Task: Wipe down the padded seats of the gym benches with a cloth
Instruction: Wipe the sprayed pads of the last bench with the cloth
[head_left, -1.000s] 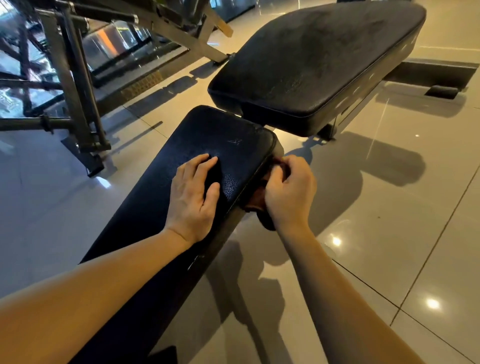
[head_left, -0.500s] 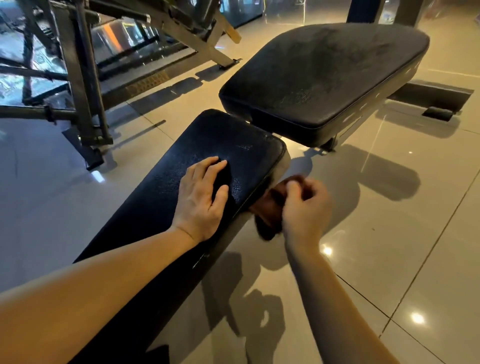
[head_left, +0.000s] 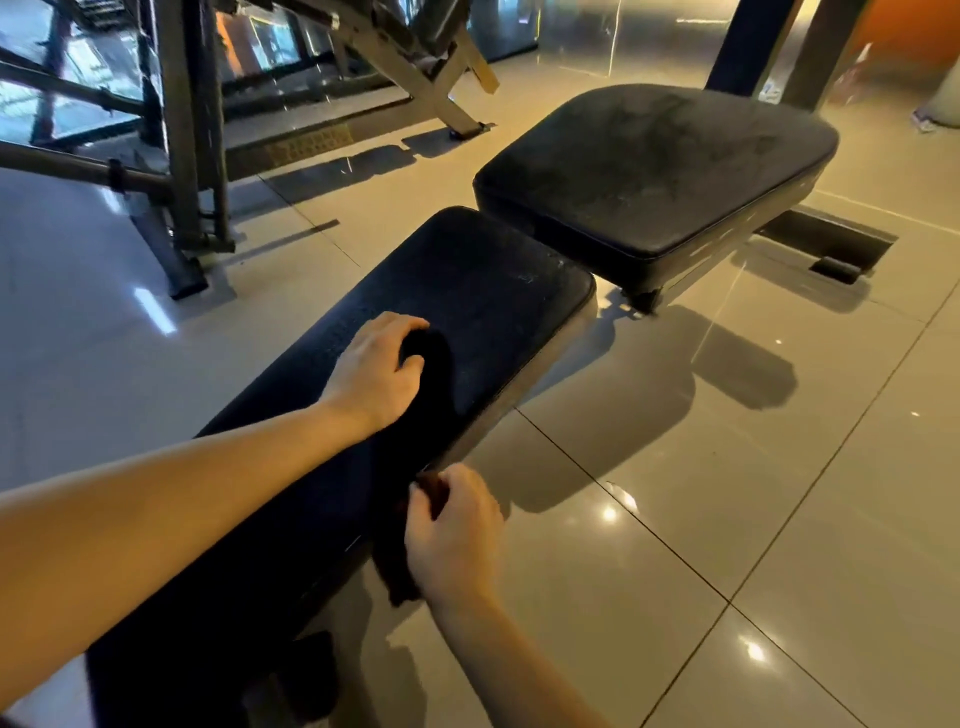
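The bench has two black pads set end to end: a long pad (head_left: 467, 280) under both forearms and a wider seat (head_left: 660, 166) beyond it, apart from it by a narrow gap. The right hand (head_left: 452, 535) is clenched on the cloth (head_left: 402, 571), pinching a reddish-brown fold against the right side edge of the long pad. The rest of the cloth hangs dark below that edge, clear of the floor (head_left: 727, 467). This grip likely keeps the wad bearing on the vertical side face, which a flat palm cannot reach. The left hand (head_left: 376, 371) rests on top of the long pad with fingers curled over a dark mass. Whether that mass is more cloth drawn across the pad or only shadow cannot be told, so the hand's grasp is undetermined. Its position suggests a brace that steadies the body while the other hand works the edge. The seat shows dull, streaked patches and appears not yet wiped. It is probably next. A steel frame (head_left: 182, 156) stands to the left, well apart from the bench.
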